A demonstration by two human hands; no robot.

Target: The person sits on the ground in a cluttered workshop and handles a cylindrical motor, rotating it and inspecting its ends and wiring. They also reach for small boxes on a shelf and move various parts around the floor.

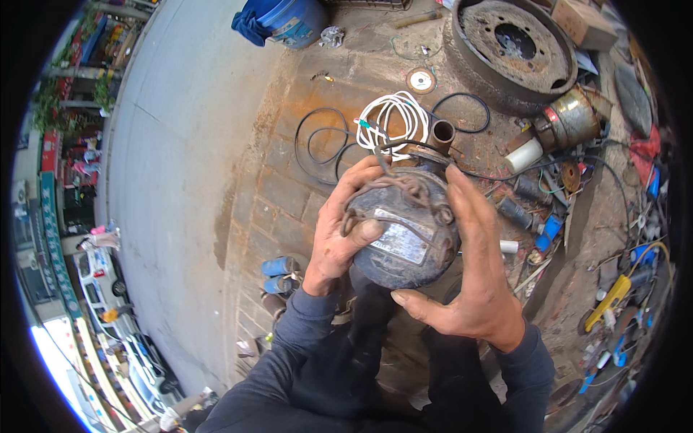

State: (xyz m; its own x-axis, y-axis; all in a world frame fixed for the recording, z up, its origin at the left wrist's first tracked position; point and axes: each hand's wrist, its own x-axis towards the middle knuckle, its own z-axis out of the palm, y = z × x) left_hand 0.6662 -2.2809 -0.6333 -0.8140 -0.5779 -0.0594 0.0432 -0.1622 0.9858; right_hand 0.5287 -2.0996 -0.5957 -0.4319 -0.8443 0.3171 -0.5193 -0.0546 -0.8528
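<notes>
A round, dark, grimy metal housing (397,263), looking like a pump or motor, is held over my legs. It has a scuffed pale plate on its top and rusty wire looped across it. My left hand (339,231) wraps round its left side, thumb resting over the top. My right hand (473,274) grips the right side, fingers stretched along it and thumb at the lower edge. A short upright pipe (442,137) shows at its far end, beside a coiled white hose or cable (382,115).
Black cables, a rusty wheel rim (469,65), a metal cylinder (574,119), a grinding disc (421,80) and scattered tools and scrap (606,303) lie on the paving. A blue bucket (281,22) stands at the top. A road with parked cars (108,285) runs along the left.
</notes>
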